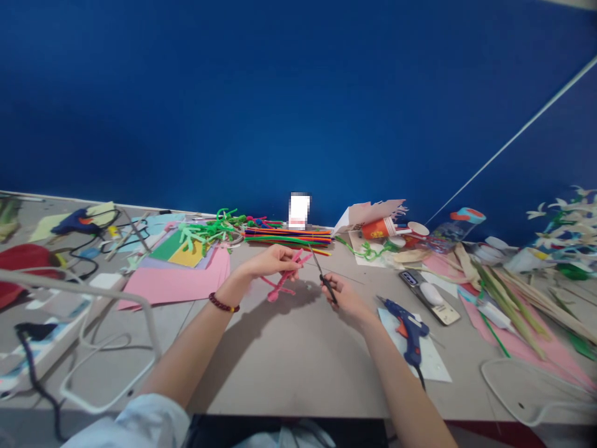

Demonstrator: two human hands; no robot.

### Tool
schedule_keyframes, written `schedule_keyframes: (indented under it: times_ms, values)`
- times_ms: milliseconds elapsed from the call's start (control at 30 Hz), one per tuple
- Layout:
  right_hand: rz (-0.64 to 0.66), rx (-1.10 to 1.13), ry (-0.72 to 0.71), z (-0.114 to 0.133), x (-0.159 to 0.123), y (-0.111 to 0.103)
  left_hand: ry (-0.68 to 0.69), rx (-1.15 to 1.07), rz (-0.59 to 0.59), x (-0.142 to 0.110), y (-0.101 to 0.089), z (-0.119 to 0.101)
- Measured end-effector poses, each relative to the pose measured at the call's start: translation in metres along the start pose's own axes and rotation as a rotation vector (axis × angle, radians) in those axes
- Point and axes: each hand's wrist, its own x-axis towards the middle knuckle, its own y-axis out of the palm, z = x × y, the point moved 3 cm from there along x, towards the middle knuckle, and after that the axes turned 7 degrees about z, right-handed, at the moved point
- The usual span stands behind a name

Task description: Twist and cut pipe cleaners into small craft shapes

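Note:
Above the middle of the table, my left hand (275,261) pinches a small figure of bent pink pipe cleaners (282,283), its fuzzy strands pointing several ways. A beaded bracelet (224,303) circles that wrist. My right hand (340,295) is closed around the black handles of a pair of scissors (321,274). Their blades point up and away, just right of the pink strands, and appear apart from them. Behind both hands lies a bundle of coloured pipe cleaners (289,236).
Pink paper (177,280) and green pipe cleaner pieces (200,233) lie left. At right are a blue glue gun (408,326) on white paper, a phone (429,297) and paper cups (377,229). A power strip (51,342) with cables lies front left. A blue wall (280,112) rises behind.

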Motion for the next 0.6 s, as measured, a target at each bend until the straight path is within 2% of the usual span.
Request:
schedule_keyframes:
  times_ms: [367, 600]
  values:
    - [0.001, 0.015, -0.001, -0.0091, 0.0049, 0.0029, -0.010, 0.081, 0.040, 0.0005, 0.0034, 0.0027]
    - [0.015, 0.014, -0.009, -0.0095, 0.0059, 0.0017, -0.014, 0.056, 0.078, 0.0032, 0.0030, 0.0074]
